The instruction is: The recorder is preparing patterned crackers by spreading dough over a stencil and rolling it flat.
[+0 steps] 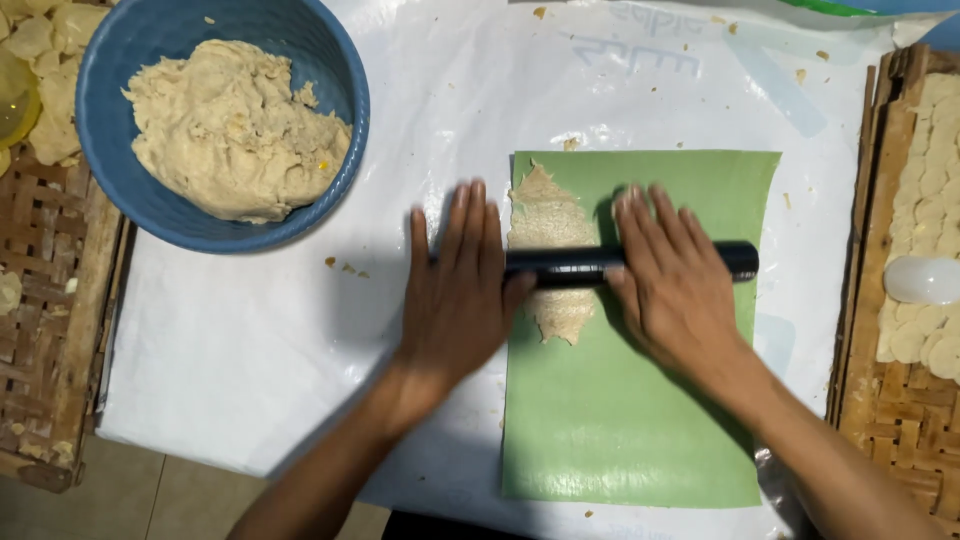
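Observation:
A black rolling pin (565,264) lies across a thin strip of beige dough (548,222) on a green sheet (640,420). My left hand (458,290) presses flat on the pin's left end, fingers stretched out. My right hand (672,283) rests flat on the pin's right part, fingers spread, with the pin's tip (738,260) showing past it. The dough runs lengthwise near the sheet's left edge, flattened and ragged at both ends.
A blue bowl (120,120) with a lump of dough (232,128) stands at the upper left on white plastic (250,350). Woven trays flank the plastic: the right tray (890,410) carries several round dough discs (930,190), the left tray (45,300) some pale pieces.

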